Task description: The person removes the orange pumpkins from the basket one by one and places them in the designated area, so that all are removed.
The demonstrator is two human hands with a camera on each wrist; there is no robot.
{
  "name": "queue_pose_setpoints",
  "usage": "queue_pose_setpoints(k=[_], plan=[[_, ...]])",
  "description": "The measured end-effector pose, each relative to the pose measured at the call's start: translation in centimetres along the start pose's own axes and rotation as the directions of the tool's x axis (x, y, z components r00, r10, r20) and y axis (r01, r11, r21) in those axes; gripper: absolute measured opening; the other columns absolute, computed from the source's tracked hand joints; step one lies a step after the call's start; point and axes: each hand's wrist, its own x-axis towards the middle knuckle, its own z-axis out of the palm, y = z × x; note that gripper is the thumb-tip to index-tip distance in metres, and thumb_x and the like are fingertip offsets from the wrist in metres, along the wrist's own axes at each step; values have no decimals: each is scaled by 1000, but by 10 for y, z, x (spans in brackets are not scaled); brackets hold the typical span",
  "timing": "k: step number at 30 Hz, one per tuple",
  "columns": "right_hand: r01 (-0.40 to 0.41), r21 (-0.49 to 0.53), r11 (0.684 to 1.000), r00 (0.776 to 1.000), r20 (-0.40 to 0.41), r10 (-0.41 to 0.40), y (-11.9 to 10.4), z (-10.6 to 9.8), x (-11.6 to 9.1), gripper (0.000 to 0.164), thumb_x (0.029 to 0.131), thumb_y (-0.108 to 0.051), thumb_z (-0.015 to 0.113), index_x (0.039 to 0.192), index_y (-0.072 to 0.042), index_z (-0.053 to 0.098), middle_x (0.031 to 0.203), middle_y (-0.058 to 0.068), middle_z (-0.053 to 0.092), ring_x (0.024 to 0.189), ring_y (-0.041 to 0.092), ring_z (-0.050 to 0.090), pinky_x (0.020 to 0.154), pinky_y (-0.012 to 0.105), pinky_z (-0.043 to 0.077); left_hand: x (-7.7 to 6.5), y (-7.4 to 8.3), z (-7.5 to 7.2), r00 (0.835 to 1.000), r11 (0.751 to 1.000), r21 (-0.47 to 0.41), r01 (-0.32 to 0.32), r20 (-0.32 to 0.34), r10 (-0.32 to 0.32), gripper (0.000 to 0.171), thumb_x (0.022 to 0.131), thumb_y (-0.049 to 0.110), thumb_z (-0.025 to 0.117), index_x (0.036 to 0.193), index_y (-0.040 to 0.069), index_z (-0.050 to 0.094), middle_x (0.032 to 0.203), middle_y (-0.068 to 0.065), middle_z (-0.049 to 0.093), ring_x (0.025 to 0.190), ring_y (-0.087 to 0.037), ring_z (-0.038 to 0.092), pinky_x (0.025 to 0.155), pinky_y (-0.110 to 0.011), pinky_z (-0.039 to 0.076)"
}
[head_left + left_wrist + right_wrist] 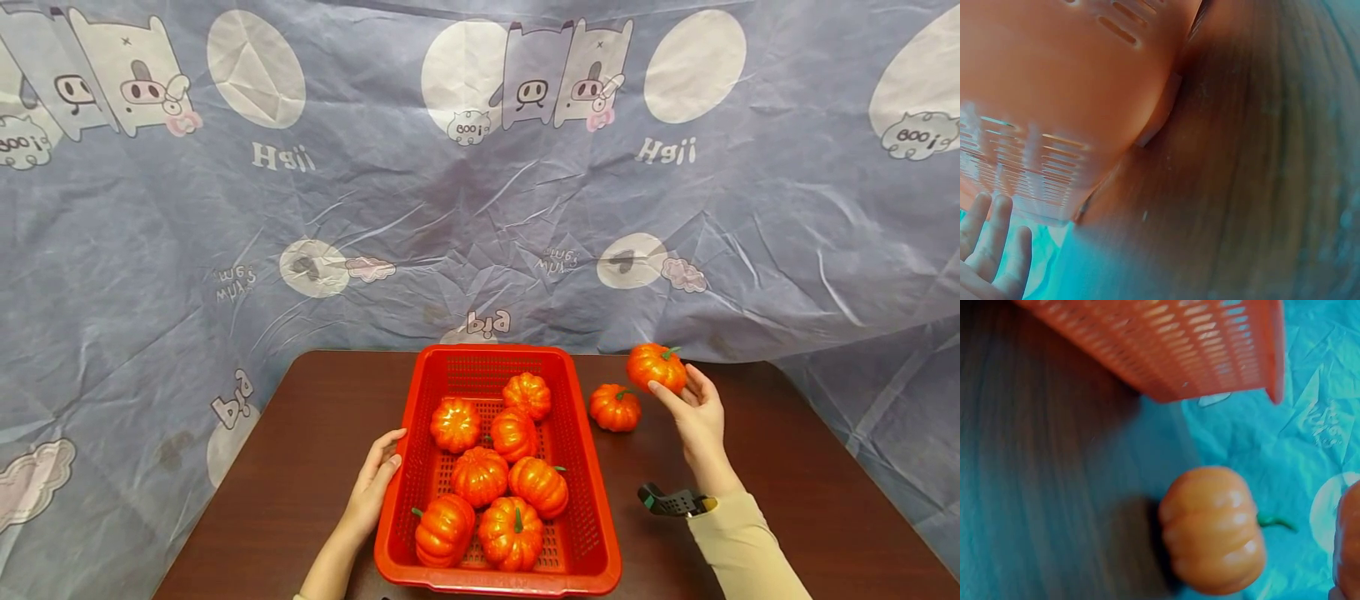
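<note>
Right hand (699,410) pinches a raised pumpkin (652,369) by its side, stem (670,353) clear, near another pumpkin (615,408) on the table (337,400) right of the basket (498,583) holding seven more; left hand (371,479), fingers loosely extended, lies at the basket's left side, presumably steadying it.

Orange pumpkins (480,477) with green stems (518,521); red basket (495,582); dark reddish-brown tabletop (330,425); grey-blue cloth (420,200) printed with pale pigs, cream circles and white lettering; pale yellowish sleeve (738,542).
</note>
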Motion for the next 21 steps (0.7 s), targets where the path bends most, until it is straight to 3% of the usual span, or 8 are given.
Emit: queue_pose_setpoints(k=[8,12,19,21], plan=[[-19,-68,997,995,-98,12,19,-10,9,83,77,-20,78,146,-11,31,142,10,37,120,20,42,81,10,40,0,-1,0,1000,1000,-3,-9,-1,9,37,100,10,38,136,2,37,124,-27,44,105,-16,53,82,-29,49],[-23,-99,995,991,-135,10,30,-15,13,85,77,-23,78,146,-11,31,143,12,37,122,22,41,94,18,39,0,-1,0,1000,1000,1,-18,-1,18,37,100,10,38,136,2,37,123,-27,44,105,-16,52,82,-29,49],[-42,-134,990,983,-180,17,53,-24,19,88,74,-31,80,145,-9,32,141,17,38,119,21,44,92,16,39,0,-1,1,1000,1000,-9,-21,3,21,36,100,9,37,136,1,37,124,-28,44,105,-19,53,82,-29,49],[-61,-147,987,983,-183,34,55,-25,20,88,76,-31,78,145,-8,30,141,18,37,121,25,41,98,23,38,0,0,1,1000,1000,-8,-20,1,20,36,100,9,38,136,1,37,124,-28,44,105,-19,53,82,-29,49]])
